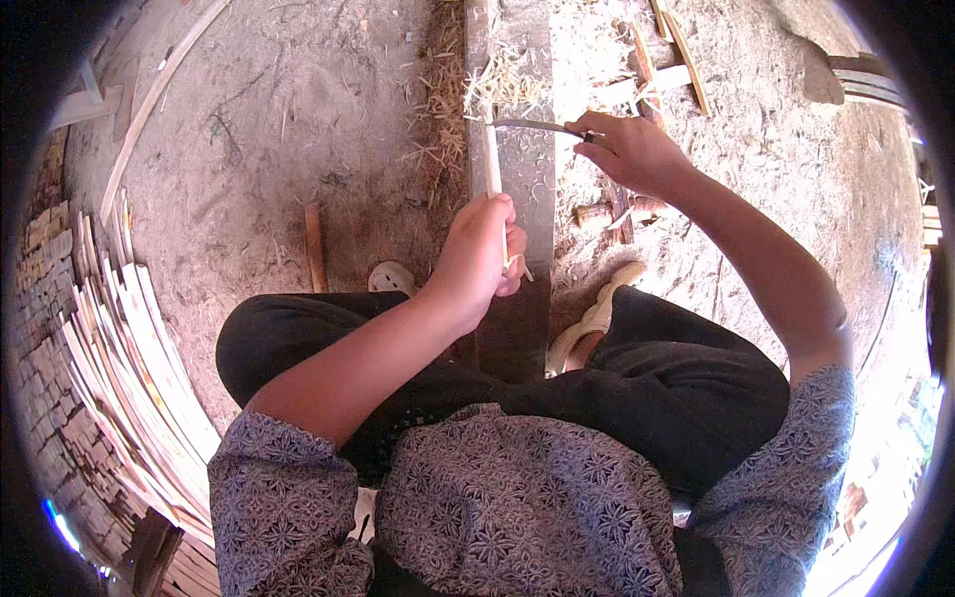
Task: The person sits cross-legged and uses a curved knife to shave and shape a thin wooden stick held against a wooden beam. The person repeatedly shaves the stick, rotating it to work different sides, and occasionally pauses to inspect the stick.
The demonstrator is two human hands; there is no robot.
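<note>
My left hand (484, 244) is closed around the near end of a pale, narrow wooden stick (492, 169), which points away from me over a wooden beam (527, 209). My right hand (629, 151) grips a knife by its handle, most of which the fingers hide. The knife's thin curved blade (532, 125) reaches leftward, its tip end meeting the stick beyond my left fist. Curled wood shavings (502, 90) are heaped on the beam around the far part of the stick.
More shavings (438, 124) litter the ground left of the beam. Wood pieces (647, 80) lie at the far right, and a short brown stick (314, 247) lies near my left knee. Long pale strips (139, 368) are piled at the left, beside stacked wooden blocks (50, 298).
</note>
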